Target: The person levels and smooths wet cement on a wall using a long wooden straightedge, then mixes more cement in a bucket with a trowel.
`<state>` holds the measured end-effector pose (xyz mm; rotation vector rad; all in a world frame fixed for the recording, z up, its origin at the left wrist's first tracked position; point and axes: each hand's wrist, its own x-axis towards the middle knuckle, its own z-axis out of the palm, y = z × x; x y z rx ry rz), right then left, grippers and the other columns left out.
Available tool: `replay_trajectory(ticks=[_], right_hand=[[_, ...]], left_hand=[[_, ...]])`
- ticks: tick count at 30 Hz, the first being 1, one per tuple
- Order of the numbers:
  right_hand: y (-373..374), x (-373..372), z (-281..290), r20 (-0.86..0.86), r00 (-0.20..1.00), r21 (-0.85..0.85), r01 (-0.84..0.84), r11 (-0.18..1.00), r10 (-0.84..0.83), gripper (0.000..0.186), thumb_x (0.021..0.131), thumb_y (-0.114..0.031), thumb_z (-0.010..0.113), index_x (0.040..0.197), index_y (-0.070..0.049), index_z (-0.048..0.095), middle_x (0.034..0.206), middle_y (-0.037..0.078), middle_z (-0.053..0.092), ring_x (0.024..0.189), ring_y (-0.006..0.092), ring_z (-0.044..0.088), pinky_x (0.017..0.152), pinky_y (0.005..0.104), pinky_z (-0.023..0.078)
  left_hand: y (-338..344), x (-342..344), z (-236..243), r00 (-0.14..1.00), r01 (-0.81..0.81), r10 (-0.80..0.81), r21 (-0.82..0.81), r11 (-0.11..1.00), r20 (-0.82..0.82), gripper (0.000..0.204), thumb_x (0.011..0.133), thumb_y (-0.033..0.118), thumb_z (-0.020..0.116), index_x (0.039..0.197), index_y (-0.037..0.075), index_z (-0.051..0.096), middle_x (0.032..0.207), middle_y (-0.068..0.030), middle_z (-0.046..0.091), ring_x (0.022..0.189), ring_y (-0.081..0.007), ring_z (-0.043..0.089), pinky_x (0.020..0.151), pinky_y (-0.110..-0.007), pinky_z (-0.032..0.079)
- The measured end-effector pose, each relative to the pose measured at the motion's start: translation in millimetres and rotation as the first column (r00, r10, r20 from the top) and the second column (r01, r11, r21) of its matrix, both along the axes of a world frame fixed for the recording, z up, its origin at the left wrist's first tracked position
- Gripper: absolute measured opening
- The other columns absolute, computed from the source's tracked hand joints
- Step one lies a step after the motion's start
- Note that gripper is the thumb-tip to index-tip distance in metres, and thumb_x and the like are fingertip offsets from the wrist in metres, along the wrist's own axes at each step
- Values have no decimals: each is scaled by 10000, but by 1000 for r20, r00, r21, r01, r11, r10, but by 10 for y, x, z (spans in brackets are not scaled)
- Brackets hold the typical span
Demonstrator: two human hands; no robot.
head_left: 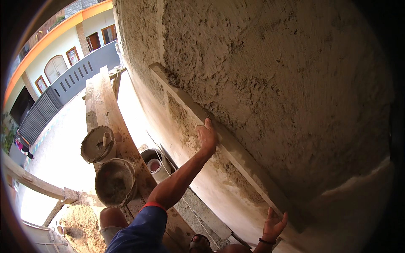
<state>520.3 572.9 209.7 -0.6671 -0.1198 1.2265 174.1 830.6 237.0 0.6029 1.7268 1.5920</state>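
A long straight board (240,158) lies slantwise against a wall coated with wet, rough grey plaster (236,63). Partway along it, my left hand (207,138) grips the lower edge, thumb and fingers bent round the board. Near the board's lower right end, my right hand (273,227) holds the same edge from below, two digits sticking up and the others partly hidden. Above the board the mortar is coarse and lumpy; patches of rough mortar also show beneath it.
Two mortar buckets (98,157) (134,182) stand on wooden scaffold planks (120,130) at my left, one with a handle sticking out. Lower down are another bucket (145,155) and a sand pile (86,227). My sandalled foot (200,243) is at the bottom. Beyond stands a grey gate (42,114).
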Motion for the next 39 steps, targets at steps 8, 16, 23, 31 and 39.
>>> replay_trajectory(ticks=[8,16,23,31,39], right_hand=[[51,-80,185,24,992,-19,122,992,-121,395,911,-302,575,1214,-54,523,1166,115,586,1073,248,537,948,407,472],[568,-936,1016,-37,999,118,-16,993,21,386,888,-234,634,1207,-59,506,1179,134,553,1114,279,505,1023,418,431],[543,-828,997,-35,995,158,-90,983,96,315,881,-198,636,1147,-61,536,1156,150,579,1075,299,554,1005,444,451],[194,-187,1254,51,998,254,-43,966,31,359,933,-242,568,1225,-37,534,1222,159,593,1105,284,578,978,445,472],[-88,430,1448,170,981,376,-154,914,96,484,938,-269,565,1310,18,450,1343,178,489,1238,291,456,1091,430,359]], left_hand=[[22,58,330,996,-7,9,23,1000,-86,680,963,515,385,1134,-143,418,1107,-368,524,1059,-472,534,892,-494,411],[509,-794,1277,993,-2,14,98,995,-116,638,960,464,431,902,-155,575,886,-326,610,818,-422,627,743,-501,466],[499,-809,1374,988,-98,113,132,986,-108,584,962,437,444,1017,-137,537,930,-298,617,863,-376,638,768,-471,483],[137,-211,1761,999,-16,10,119,993,54,606,960,429,464,1192,-121,359,1109,-302,550,1002,-387,589,809,-461,477],[-225,184,2063,963,236,-253,162,958,95,535,971,365,465,1160,-115,323,1131,-307,510,1026,-365,576,837,-446,468]])
